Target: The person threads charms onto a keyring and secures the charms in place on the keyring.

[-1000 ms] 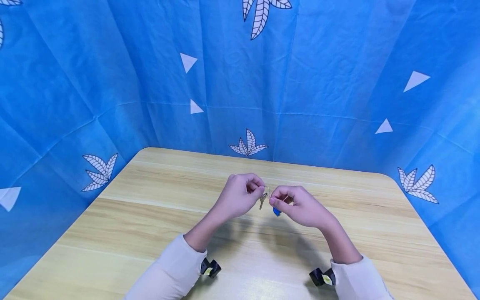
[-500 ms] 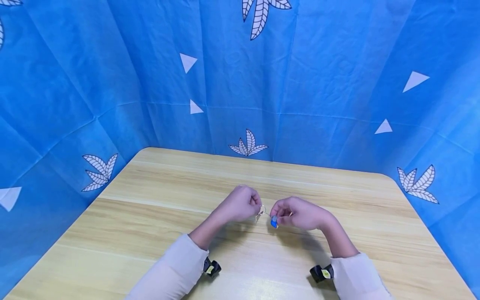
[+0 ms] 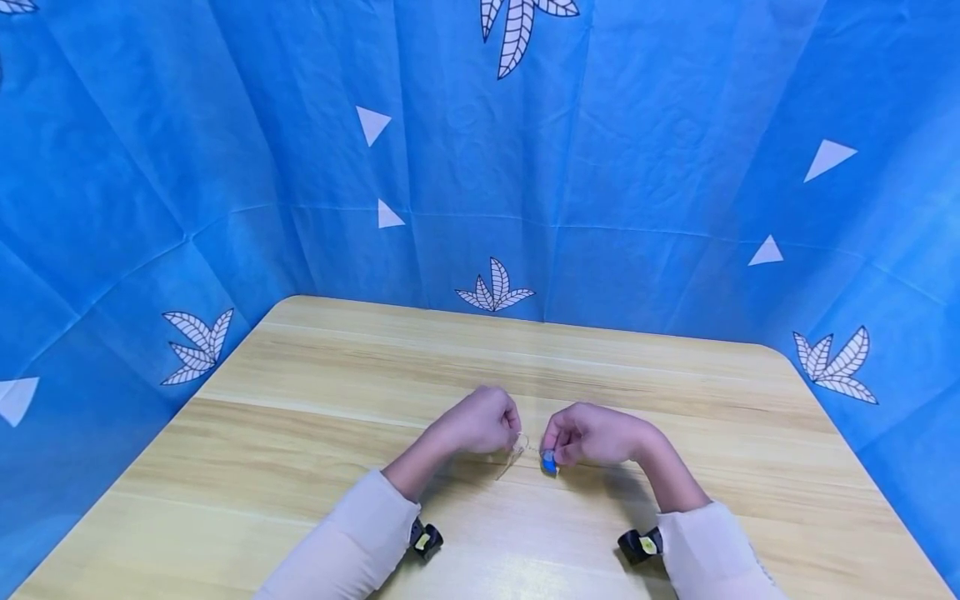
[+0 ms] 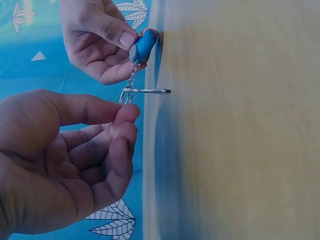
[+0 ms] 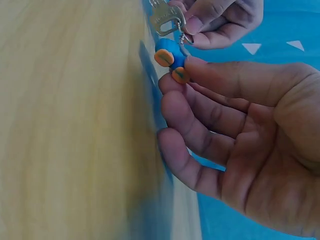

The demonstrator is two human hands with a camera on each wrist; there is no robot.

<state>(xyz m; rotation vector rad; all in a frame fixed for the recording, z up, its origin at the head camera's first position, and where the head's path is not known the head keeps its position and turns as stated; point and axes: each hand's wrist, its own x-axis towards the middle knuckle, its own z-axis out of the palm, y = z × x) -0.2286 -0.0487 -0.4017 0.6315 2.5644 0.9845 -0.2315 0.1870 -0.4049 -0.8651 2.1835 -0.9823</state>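
Observation:
My left hand (image 3: 483, 421) pinches a metal key ring (image 4: 126, 96) between thumb and forefinger. A key (image 5: 167, 18) hangs from that ring, its head and slot plain in the right wrist view. From the ring a short chain (image 4: 132, 75) runs to a small blue figurine charm (image 4: 145, 46) with orange feet. Thumb and fingertips of my right hand (image 3: 596, 435) grip this charm, with the other fingers loosely bent. Both hands are low over the table, a small gap apart, the chain between them.
A pale wood-grain table (image 3: 337, 492) spreads beneath both hands. Blue cloth (image 3: 465, 167) with leaf and triangle prints hangs behind and at the sides. Black wrist cameras (image 3: 426, 542) stick out from the light sleeves (image 3: 345, 533).
Both hands have come down and nearer to the body, lowering the keychain toward the table. The key, which hung below the left fingers, now slants toward the lower left.

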